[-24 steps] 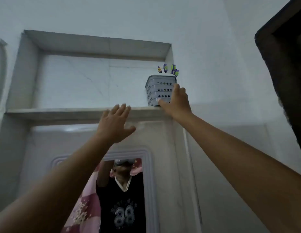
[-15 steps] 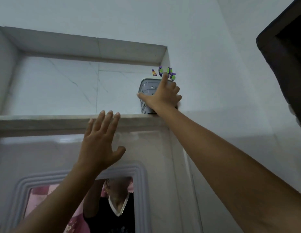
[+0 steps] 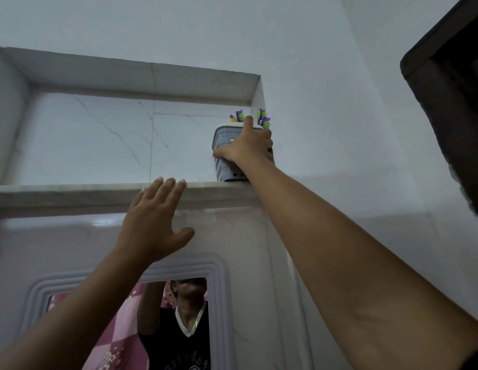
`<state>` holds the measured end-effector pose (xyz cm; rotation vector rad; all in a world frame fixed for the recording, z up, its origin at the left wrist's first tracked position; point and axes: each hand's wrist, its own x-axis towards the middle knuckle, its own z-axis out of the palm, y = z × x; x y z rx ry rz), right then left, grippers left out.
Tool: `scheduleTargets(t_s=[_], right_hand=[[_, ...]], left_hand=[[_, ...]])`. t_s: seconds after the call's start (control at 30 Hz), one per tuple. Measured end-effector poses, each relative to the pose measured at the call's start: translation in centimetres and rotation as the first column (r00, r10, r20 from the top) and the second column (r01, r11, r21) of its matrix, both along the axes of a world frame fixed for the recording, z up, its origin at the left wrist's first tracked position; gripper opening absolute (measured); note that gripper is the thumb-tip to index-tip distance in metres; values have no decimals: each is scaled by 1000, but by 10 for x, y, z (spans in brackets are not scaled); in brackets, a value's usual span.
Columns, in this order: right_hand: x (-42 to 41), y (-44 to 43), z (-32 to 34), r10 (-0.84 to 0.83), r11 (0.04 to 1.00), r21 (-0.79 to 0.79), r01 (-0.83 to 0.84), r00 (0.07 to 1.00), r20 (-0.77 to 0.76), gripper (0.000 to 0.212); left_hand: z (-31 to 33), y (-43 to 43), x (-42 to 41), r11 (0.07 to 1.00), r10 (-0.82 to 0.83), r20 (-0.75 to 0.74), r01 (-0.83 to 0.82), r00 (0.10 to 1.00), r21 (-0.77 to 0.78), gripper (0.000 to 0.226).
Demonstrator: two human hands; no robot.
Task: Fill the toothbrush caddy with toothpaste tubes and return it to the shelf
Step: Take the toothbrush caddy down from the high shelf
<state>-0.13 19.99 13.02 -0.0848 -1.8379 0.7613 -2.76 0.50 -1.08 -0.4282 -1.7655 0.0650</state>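
A grey perforated toothbrush caddy stands at the right end of a high marble shelf, tight in the niche's corner. Purple and green toothbrush heads stick out of its top. My right hand is wrapped around the caddy's upper front, thumb on its left side, fingers over the rim. My left hand is raised with fingers spread, its fingertips at the shelf's front edge, holding nothing. No toothpaste tubes are visible.
The niche's right wall sits right beside the caddy. Below the shelf hangs a white-framed mirror reflecting a person in a black shirt. A dark door frame juts in at the upper right.
My right hand has slid up and closed around the caddy's upper front. My left hand has risen until its fingertips reach the shelf edge. The view has tilted further upward.
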Motion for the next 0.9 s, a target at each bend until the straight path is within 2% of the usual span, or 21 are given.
scheduleTargets(t_s=[0.2,0.27,0.33,0.37,0.4,0.47,0.53,0.6,0.63,0.67,0.7,0.73,0.77,0.83,0.9], right_hand=[[17,-4,-4,128,989,-61,-135,986,-111,105],[28,-4,-7,183,977,-79,-200,967,-178,100],[44,-2,-14,248,960,-70,-271,939,-238,95],[54,-1,-20,287,949,-50,-311,920,-268,94],[65,2,-28,326,937,-28,-349,897,-299,94],[85,8,-48,393,909,7,-417,851,-349,95],[101,12,-78,470,869,30,-494,805,-363,94],[111,16,-119,562,812,39,-582,763,-320,93],[114,18,-145,603,783,37,-621,744,-289,92],[117,19,-173,636,759,33,-650,728,-255,92],[118,20,-204,664,738,37,-674,714,-221,92],[118,21,-238,684,722,41,-691,704,-188,94],[115,20,-273,697,713,39,-700,701,-148,95],[106,15,-343,705,709,14,-705,708,-37,95],[93,14,-412,720,693,-56,-719,688,88,95]], left_hand=[[13,-10,18,1000,-18,161,22,987,-22,105],[18,-10,23,997,-79,241,77,967,15,105],[22,-10,31,969,-245,347,213,905,129,98],[23,-9,36,911,-406,411,326,816,253,92],[24,-8,43,798,-598,445,440,666,413,87],[19,-2,60,504,-864,368,561,345,657,83],[3,6,86,327,-943,296,614,156,719,85],[-22,14,107,213,-967,255,576,10,789,100],[-39,15,115,195,-966,256,543,-37,817,99],[-58,17,112,188,-962,262,510,-77,839,83],[-81,15,106,198,-957,275,490,-90,849,54],[-109,12,99,227,-956,288,472,-60,852,31],[-140,6,89,250,-950,309,469,-53,847,34],[-208,-8,82,271,-935,340,418,-99,867,45],[-275,-19,80,304,-922,349,241,-171,922,60]])
